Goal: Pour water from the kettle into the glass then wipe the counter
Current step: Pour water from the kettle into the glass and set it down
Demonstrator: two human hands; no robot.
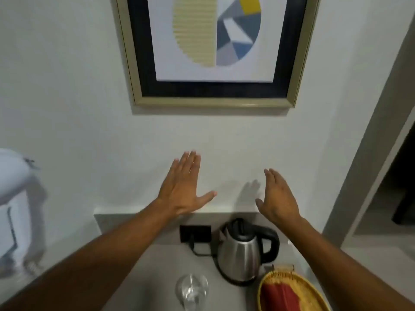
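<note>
A steel kettle (241, 257) with a black lid and handle stands on its base on the grey counter (157, 272), handle to the right. A clear glass (192, 290) stands in front of it to the left, near the bottom edge. My left hand (183, 189) is raised flat with fingers spread, above and left of the kettle. My right hand (277, 197) is raised the same way, above and right of it. Both hands hold nothing. A red cloth (280, 296) lies in a woven basket (312, 292) to the right of the kettle.
A black wall socket (195, 232) with a plugged cord sits behind the kettle on the left. A framed picture (213, 50) hangs on the wall above. A white object (13, 198) is at the left edge, and a doorway opens at the right.
</note>
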